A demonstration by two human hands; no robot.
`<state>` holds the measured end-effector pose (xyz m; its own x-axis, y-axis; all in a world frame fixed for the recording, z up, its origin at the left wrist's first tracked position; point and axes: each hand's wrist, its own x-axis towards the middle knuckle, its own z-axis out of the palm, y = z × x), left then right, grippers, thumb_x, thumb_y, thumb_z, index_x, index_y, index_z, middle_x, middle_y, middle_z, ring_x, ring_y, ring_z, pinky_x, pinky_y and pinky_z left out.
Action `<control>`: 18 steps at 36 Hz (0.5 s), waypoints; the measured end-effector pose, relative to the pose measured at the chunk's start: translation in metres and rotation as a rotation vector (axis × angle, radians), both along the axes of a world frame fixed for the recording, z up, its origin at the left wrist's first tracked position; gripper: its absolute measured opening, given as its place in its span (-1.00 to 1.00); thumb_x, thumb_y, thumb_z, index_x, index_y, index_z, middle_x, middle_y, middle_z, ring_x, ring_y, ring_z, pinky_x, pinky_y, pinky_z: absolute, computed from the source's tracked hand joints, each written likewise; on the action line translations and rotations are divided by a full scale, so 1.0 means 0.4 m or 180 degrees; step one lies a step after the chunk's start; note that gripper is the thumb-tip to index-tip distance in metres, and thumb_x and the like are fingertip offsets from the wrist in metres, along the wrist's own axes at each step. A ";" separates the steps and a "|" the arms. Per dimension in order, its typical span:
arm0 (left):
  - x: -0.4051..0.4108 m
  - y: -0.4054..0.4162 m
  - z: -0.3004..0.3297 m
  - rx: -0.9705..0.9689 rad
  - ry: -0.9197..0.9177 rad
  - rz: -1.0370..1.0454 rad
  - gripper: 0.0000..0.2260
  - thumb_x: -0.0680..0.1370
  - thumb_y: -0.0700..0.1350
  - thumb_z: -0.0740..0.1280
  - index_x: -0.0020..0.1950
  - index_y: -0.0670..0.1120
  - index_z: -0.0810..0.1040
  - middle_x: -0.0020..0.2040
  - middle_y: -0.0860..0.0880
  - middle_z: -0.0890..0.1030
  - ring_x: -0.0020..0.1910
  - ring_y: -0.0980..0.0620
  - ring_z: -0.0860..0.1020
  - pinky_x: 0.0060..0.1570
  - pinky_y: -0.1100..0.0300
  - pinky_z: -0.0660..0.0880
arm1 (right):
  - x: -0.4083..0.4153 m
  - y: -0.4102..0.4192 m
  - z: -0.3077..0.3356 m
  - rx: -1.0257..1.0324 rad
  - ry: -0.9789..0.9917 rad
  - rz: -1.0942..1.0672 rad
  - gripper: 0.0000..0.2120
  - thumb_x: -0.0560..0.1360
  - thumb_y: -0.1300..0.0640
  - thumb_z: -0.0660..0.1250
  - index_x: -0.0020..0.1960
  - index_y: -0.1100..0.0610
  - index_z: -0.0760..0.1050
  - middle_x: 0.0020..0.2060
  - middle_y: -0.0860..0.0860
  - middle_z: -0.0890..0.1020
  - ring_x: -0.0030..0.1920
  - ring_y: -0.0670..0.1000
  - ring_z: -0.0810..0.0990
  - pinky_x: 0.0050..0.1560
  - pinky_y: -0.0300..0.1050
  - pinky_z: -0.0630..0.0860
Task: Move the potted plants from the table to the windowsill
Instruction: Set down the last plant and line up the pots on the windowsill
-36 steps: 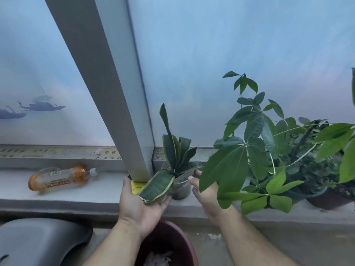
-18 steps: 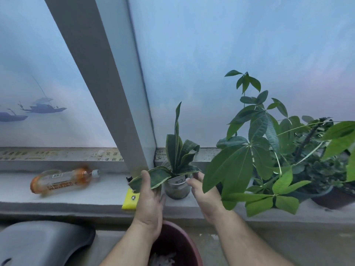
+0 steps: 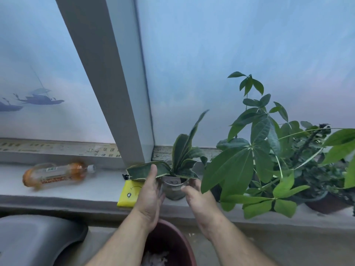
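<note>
A small snake plant in a grey pot (image 3: 173, 191) stands on the windowsill (image 3: 99, 189), just right of the window post. My left hand (image 3: 149, 192) presses against the pot's left side, its thumb lying over a drooping leaf (image 3: 138, 170). My right hand (image 3: 197, 194) holds the pot's right side, fingertips at the rim. The tallest leaf is blurred and leans right. A big-leaved potted plant (image 3: 247, 160) stands on the sill right beside my right hand, and a darker bushy plant in a brown pot (image 3: 324, 202) is further right.
A yellow card (image 3: 128, 194) lies on the sill under my left hand. An orange plastic bottle (image 3: 55, 174) lies on its side at the left. Below the sill are a maroon pot (image 3: 169, 244) and a grey rounded object (image 3: 36, 240).
The small pot went from being carried in my hands to standing on the sill. My left hand shifted from under the drooping leaf to the pot's side, and the tall leaf swung right.
</note>
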<state>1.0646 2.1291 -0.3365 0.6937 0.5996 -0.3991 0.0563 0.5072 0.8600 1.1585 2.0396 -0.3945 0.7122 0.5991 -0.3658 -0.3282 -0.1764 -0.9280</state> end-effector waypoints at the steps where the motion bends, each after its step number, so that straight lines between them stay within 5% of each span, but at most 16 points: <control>1: 0.000 0.000 0.000 0.0004 -0.0008 0.0039 -0.48 0.62 0.31 0.06 0.27 0.00 0.59 0.14 0.09 0.72 0.10 0.24 0.66 0.22 0.14 0.39 | 0.008 0.000 -0.009 0.0002 0.0014 -0.0012 -0.30 0.31 -0.10 0.43 0.40 0.12 0.44 0.30 0.02 0.61 0.33 0.03 0.54 0.47 0.17 0.38; 5: 0.003 -0.001 -0.005 -0.0117 0.0023 0.0206 -0.57 0.62 0.29 0.10 0.21 0.05 0.58 0.01 0.21 0.74 0.09 0.29 0.62 0.41 0.10 0.30 | 0.021 -0.004 -0.022 -0.0030 -0.0065 -0.0014 -0.43 0.32 -0.11 0.46 0.27 0.06 0.45 0.19 -0.01 0.57 0.12 -0.08 0.51 0.24 -0.08 0.37; 9: -0.002 -0.007 -0.005 -0.0137 0.0166 0.0178 -0.60 0.62 0.28 0.10 0.18 0.09 0.59 -0.01 0.27 0.72 0.18 0.28 0.54 0.49 0.05 0.24 | 0.012 0.003 -0.021 0.0005 0.0126 0.0027 -0.21 0.30 -0.11 0.47 0.46 0.12 0.38 0.34 0.04 0.58 0.36 0.06 0.52 0.49 0.20 0.35; 18: -0.002 -0.034 0.008 -0.0245 0.0238 0.0245 -0.67 0.68 0.19 0.05 0.00 0.09 0.55 -0.23 0.32 0.70 0.03 0.32 0.53 0.49 0.05 0.23 | 0.021 -0.003 -0.003 -0.0008 -0.0047 -0.0009 -0.28 0.29 -0.08 0.46 0.40 0.11 0.41 0.26 0.03 0.61 0.30 0.03 0.55 0.48 0.15 0.36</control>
